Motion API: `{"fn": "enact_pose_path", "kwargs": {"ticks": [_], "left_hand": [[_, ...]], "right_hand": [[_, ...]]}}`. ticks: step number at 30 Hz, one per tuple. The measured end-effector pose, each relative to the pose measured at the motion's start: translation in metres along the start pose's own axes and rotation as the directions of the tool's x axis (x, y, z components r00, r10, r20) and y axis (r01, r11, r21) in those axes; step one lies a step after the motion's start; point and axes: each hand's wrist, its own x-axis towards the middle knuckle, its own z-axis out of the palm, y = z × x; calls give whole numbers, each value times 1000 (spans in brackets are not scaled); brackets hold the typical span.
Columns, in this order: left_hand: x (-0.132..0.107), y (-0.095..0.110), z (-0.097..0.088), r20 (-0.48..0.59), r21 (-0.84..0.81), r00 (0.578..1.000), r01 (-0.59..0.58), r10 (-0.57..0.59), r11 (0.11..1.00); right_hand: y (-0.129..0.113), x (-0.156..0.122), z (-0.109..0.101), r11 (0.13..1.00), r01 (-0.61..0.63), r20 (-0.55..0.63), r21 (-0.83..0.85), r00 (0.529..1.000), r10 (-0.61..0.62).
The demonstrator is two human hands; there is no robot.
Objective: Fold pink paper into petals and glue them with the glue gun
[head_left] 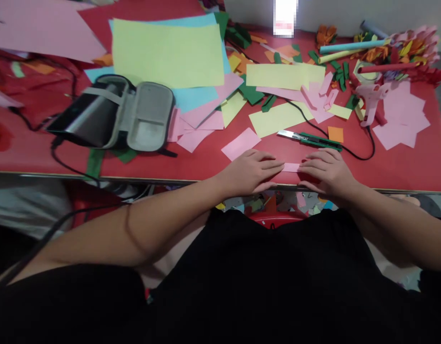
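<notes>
Small, pale pink strip of paper (pixel 291 167). Lies flat on the red table (pixel 206 160), right by its near edge. Runs left to right, narrow and plain. Shows only its middle stretch; pinned at one end under the fingertips of the left hand (pixel 254 172), at the other under those of the right hand (pixel 326 173).

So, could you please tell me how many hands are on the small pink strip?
2. The left hand covers the left end of the strip, the right hand its right end; no others show.
</notes>
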Motion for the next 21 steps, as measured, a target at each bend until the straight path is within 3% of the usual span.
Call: {"fn": "enact_pose_path", "kwargs": {"ticks": [3,5,8,11,13,14,16,17,19,21], "left_hand": [[6,-6,-9,-68,-16,996,63,-64,998],[5,-15,-18,-127,30,974,194,-189,981],[-5,-35,-29,-235,123,879,450,-414,885],[-19,-55,-29,-213,95,823,553,-526,827],[-25,-65,-25,-171,37,800,588,-575,808],[-27,-68,-23,-155,1,792,598,-590,802],[-27,-74,-20,-136,-76,786,598,-603,798],[-27,-77,-20,-135,-108,786,593,-603,798],[-24,-80,-22,-146,-158,791,574,-594,803],[-20,-82,-26,-157,-198,793,558,-588,806]], "right_hand": [[-6,17,10,999,2,-3,37,1000,-2],[-10,25,16,998,53,40,31,998,-55],[-13,34,17,992,117,116,-48,987,-111],[-5,40,5,990,120,148,-75,983,-108],[5,44,-13,997,24,34,-67,999,-22],[9,46,-24,995,-69,-77,-66,995,64],[15,49,-44,963,-258,-323,-74,920,222],[16,49,-51,946,-315,-376,-74,888,266],[12,45,-56,946,-319,-391,-46,877,277],[3,39,-47,977,-214,-347,19,915,207]]}}
